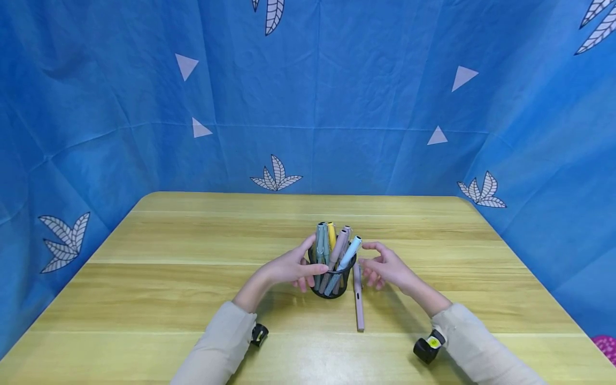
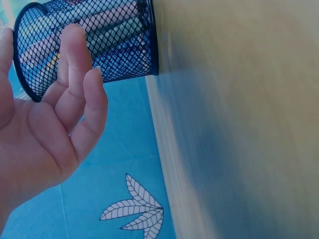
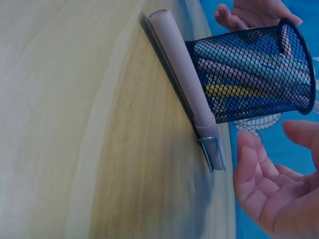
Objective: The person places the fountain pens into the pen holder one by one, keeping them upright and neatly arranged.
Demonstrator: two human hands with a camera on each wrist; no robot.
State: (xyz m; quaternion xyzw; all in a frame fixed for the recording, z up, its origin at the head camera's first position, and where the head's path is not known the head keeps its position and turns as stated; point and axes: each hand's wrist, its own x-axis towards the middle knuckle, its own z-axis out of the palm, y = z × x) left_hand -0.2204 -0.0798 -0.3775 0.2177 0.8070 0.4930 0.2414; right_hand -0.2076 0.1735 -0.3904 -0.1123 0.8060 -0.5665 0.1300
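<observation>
A black mesh pen holder [image 1: 329, 291] stands upright on the table, filled with several pens: grey-green ones [image 1: 321, 240], a yellow one [image 1: 332, 232], lilac ones [image 1: 338, 248] and a light blue one [image 1: 350, 253]. My left hand [image 1: 291, 266] holds the pen holder from its left side, thumb along the front rim; in the left wrist view its fingers lie against the mesh. One lilac pen [image 1: 359, 305] with a metal clip lies on the table right beside the holder. Just right of that pen and the holder, my right hand [image 1: 385, 266] hovers with loosely bent fingers and nothing in them.
The wooden table [image 1: 192, 299] has rounded far corners. Behind it hangs a blue cloth [image 1: 313, 107] with white leaves and triangles. A black wrist camera [image 1: 426, 350] is strapped to the right sleeve, another [image 1: 259, 335] to the left.
</observation>
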